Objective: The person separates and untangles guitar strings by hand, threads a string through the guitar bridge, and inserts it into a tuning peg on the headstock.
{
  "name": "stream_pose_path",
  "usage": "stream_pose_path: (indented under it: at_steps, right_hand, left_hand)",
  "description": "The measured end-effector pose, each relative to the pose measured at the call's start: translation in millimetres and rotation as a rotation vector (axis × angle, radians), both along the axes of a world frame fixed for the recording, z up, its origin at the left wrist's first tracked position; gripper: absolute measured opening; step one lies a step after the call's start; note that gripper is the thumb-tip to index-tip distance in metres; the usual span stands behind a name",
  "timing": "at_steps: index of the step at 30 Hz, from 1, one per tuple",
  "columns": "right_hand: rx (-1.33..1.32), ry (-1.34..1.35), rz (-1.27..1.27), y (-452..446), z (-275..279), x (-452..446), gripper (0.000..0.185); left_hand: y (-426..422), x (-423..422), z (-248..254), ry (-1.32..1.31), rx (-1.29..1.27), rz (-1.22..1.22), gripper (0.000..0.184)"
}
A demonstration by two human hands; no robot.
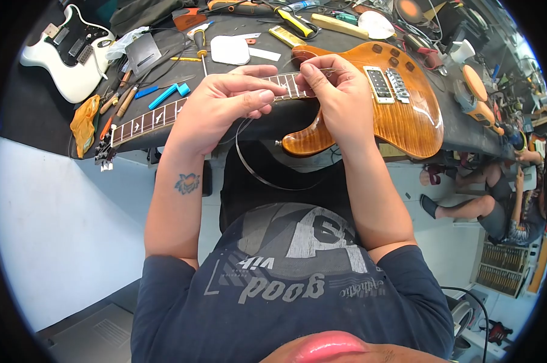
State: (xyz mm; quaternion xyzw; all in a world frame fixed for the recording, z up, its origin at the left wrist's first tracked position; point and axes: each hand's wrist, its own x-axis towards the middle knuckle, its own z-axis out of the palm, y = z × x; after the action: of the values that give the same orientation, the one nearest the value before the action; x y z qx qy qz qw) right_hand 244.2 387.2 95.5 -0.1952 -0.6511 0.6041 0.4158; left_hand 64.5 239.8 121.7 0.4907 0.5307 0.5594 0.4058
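Note:
An amber flame-top electric guitar (409,112) lies face up along the bench's front edge, its neck running left under my hands. My right hand (344,97) is closed above the upper neck joint, thumb against the bent index finger, with a thin string end there. My left hand (228,103) is over the fretboard (146,123), thumb and fingers brought together. From beneath it a thin guitar string (244,158) hangs in a loose loop towards my lap. The exact pinch points on the string are hard to see.
A white electric guitar body (65,54) lies at the back left. Screwdrivers (199,42), a blue string winder (164,95), a yellow bag (85,124) and a white pad (230,50) lie on the dark bench. A seated person (497,206) is at the right.

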Motion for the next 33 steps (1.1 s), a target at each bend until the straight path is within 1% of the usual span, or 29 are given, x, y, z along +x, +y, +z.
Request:
stream_pose_path:
  at_steps: [4, 6, 7, 10, 13, 19, 22, 24, 28, 33]
  right_hand:
    - [-0.012, 0.034, 0.038, -3.7, -1.4, -4.2, 0.020]
    - [-0.038, 0.081, 0.061, -3.4, -3.4, -5.7, 0.020]
    - [-0.022, 0.057, 0.046, -2.5, -2.8, -5.3, 0.020]
    - [0.007, 0.011, 0.011, 0.0, -0.7, -2.6, 0.019]
    - [0.020, 0.015, 0.003, -0.3, 2.0, -3.0, 0.018]
    - [0.017, 0.027, 0.004, -0.5, 6.5, -0.8, 0.018]
    - [0.023, 0.006, 0.006, 0.9, 6.1, -0.2, 0.018]
    - [0.043, -0.039, 0.015, 2.0, 6.5, 1.0, 0.019]
    - [0.021, -0.011, 0.027, 1.6, 6.1, 0.0, 0.018]
    - [-0.001, 0.038, 0.008, -0.6, 7.2, -1.1, 0.015]
  left_hand:
    - [2.9, -4.3, -5.1, -0.097, -0.002, -0.011, 0.025]
    - [2.7, -6.6, -5.7, -0.108, 0.017, 0.018, 0.024]
    - [2.7, -8.1, -6.0, -0.113, 0.027, 0.032, 0.024]
    - [4.2, -15.2, -13.3, -0.194, 0.049, -0.015, 0.024]
    - [5.7, -17.7, -18.2, -0.360, 0.031, -0.113, 0.024]
    - [7.8, -12.3, -20.8, -0.344, -0.013, 0.018, 0.021]
    - [7.6, -18.2, -25.6, -0.400, 0.026, -0.071, 0.019]
    - [5.7, -15.5, -23.7, -0.430, 0.026, -0.061, 0.019]
    - [4.8, -15.9, -26.4, -0.402, 0.069, -0.096, 0.019]
    - [2.4, -10.5, -20.1, -0.516, 0.036, -0.137, 0.020]
